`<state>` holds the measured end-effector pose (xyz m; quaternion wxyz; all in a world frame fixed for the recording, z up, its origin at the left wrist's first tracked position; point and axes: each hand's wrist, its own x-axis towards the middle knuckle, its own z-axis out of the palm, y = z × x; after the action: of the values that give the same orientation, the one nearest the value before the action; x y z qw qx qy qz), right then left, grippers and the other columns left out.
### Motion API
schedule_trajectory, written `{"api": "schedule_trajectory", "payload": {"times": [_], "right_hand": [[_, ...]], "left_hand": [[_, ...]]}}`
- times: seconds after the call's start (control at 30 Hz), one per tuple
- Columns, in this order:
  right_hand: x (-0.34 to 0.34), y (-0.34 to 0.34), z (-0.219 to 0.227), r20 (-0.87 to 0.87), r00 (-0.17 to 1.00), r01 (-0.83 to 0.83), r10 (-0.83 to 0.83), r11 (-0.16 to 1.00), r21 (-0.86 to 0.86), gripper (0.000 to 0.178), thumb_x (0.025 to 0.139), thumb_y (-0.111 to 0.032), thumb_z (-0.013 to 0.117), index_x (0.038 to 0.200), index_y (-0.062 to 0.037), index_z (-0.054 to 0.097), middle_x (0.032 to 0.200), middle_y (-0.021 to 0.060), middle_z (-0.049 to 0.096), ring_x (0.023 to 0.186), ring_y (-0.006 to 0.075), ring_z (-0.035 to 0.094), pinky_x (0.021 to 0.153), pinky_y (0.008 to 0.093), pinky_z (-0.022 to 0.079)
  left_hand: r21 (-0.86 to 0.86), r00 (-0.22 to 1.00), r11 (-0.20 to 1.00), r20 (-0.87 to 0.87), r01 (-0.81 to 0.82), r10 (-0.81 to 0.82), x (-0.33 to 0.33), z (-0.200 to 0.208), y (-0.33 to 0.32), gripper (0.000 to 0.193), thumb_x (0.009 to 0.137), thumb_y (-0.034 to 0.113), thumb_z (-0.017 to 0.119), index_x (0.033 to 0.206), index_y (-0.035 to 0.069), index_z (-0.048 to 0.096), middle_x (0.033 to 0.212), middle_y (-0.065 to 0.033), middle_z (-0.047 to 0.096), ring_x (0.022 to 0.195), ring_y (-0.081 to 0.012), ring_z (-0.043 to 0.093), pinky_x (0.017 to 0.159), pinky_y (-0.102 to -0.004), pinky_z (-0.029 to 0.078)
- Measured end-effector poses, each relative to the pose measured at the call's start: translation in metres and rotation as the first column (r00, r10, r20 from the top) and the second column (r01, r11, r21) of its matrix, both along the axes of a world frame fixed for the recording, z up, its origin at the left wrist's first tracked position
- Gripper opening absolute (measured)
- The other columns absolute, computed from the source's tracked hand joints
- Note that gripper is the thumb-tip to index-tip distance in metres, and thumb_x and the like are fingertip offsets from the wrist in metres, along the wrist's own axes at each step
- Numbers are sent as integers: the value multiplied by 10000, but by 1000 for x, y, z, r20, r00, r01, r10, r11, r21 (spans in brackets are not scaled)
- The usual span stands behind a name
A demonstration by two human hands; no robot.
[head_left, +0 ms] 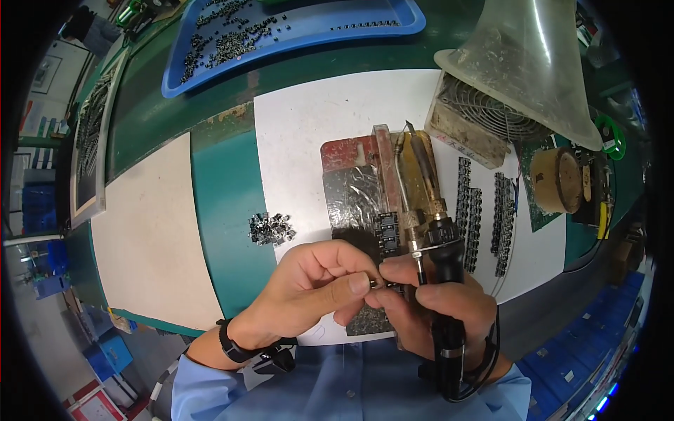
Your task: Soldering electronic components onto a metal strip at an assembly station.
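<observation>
My right hand (456,302) is wrapped round a black-handled soldering iron (442,242), its tip pointing away from me; a thin metal tube runs alongside. Thumb and forefinger of my left hand (309,284) are pinched together on something small and dark, mostly hidden. Both hands' fingertips meet in front of my chest. Just beyond them, a short row of small black components (387,233) sits along a worn red and black work block (347,189). To the left lies a loose pile of small shiny metal parts (270,229).
A blue tray (295,43) of small parts stands at the back. On the right are a fan (477,112) under a translucent hood (537,63), rows of black components (469,210) and a tape roll (554,179). A beige board (147,231) lies left.
</observation>
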<state>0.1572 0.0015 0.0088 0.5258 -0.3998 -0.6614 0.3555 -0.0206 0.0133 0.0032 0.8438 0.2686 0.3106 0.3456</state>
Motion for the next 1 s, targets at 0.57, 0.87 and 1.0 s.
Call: {"api": "schedule_trajectory", "payload": {"times": [0.57, 0.87, 1.0], "right_hand": [[5, 5, -4, -21, 999, -46, 48, 997, 59, 309, 633, 59, 717, 866, -13, 526, 879, 177, 633, 661, 241, 640, 542, 281, 518], [3, 4, -4, -16, 1000, -17, 18, 999, 46, 235, 633, 67, 699, 804, -18, 561, 857, 149, 639, 642, 222, 635, 523, 268, 507], [6, 1, -5, -22, 998, -57, 56, 998, -19, 226, 664, 62, 667, 847, -23, 567, 848, 128, 631, 639, 189, 615, 534, 244, 484]], "left_hand": [[811, 840, 577, -379, 98, 389, 5, 4, 0, 148, 758, -35, 633, 899, -27, 587, 830, -132, 610, 691, -218, 605, 590, -270, 483], [882, 763, 425, -414, 203, 495, 4, 4, -1, 194, 722, -19, 660, 902, -17, 588, 825, -131, 606, 658, -235, 604, 561, -288, 489], [875, 762, 435, -428, 214, 486, 3, 5, -2, 196, 722, -10, 661, 904, -15, 589, 827, -130, 606, 656, -234, 602, 564, -290, 490]]}}
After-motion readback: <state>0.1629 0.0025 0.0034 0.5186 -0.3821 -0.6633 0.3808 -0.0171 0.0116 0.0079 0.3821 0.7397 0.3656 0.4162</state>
